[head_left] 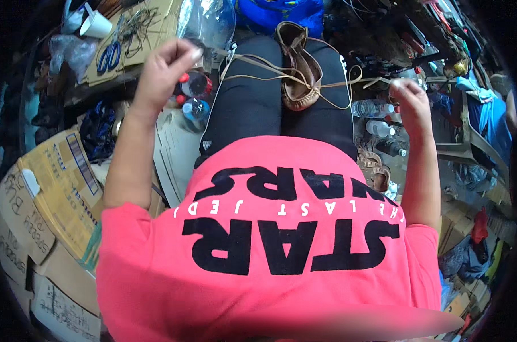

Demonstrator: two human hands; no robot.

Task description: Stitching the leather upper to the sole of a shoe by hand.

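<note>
A brown leather moccasin [300, 71] rests on my lap between my thighs, its opening upward and its stitched toe toward me. Long thin tan leather laces [252, 58] run out from it to both sides. My left hand [170, 65], raised to the left, has its fingers pinched at the end of the strands there. Out to the right, my right hand [409, 100] is closed on the lace that stretches from the toe seam. A loose loop of lace stands up right of the shoe.
Scissors with blue handles [110, 57] and a white cup [96, 25] lie on cardboard at upper left. Plastic bottles [378, 128] crowd beside my right leg, near another brown shoe [375, 171]. Cardboard boxes [59, 176] stand left; a blue bag [281, 14] sits past my knees.
</note>
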